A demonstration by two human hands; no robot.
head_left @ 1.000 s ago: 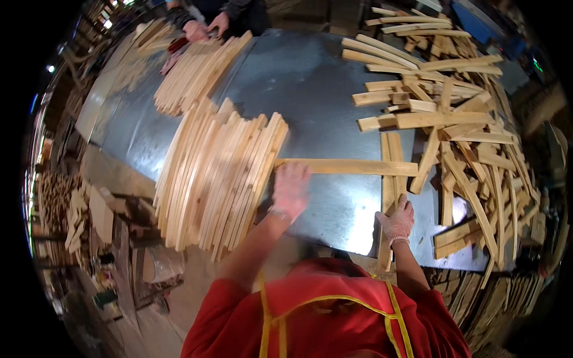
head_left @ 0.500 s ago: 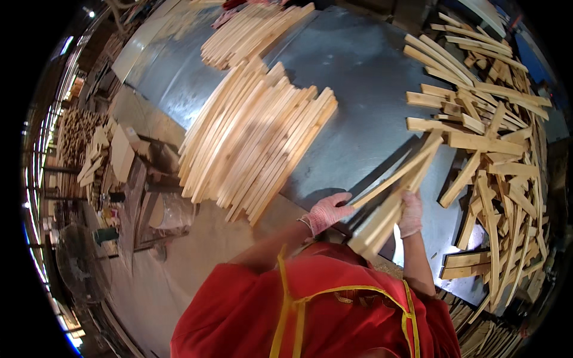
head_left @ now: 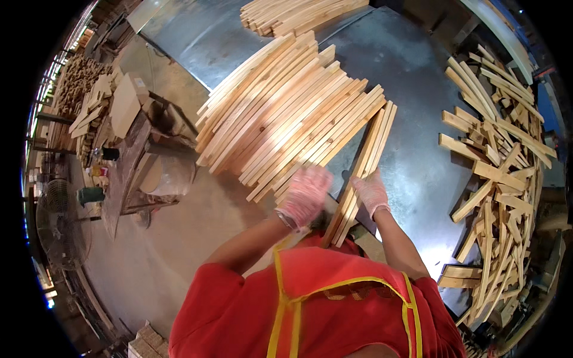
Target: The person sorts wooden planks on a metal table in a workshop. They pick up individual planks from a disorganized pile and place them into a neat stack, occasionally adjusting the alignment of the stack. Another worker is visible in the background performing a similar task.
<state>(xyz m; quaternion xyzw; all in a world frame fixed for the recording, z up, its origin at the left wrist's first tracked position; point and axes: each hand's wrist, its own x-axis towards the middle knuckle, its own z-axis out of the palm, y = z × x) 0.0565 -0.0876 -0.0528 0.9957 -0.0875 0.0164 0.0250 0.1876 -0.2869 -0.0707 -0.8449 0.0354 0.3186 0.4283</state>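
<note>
My right hand, in a pale pinkish glove, grips a few long narrow wooden slats. They lie slanted beside the right edge of a row of slats, their near ends close to my body. My left hand, gloved alike, is at the near ends of that row. Motion smears its fingers, so their grip does not show. The row's slats stand side by side, slightly curved, on a grey metal table.
On the table's right lies a jumbled heap of loose wooden pieces. Another row of slats sits at the far side. To the left are a wooden stand, a fan and stacked offcuts.
Both hands and the held slats have swung left, from near the loose heap to beside the row. My left hand has come off the held slats to the row's near ends. The view has shifted.
</note>
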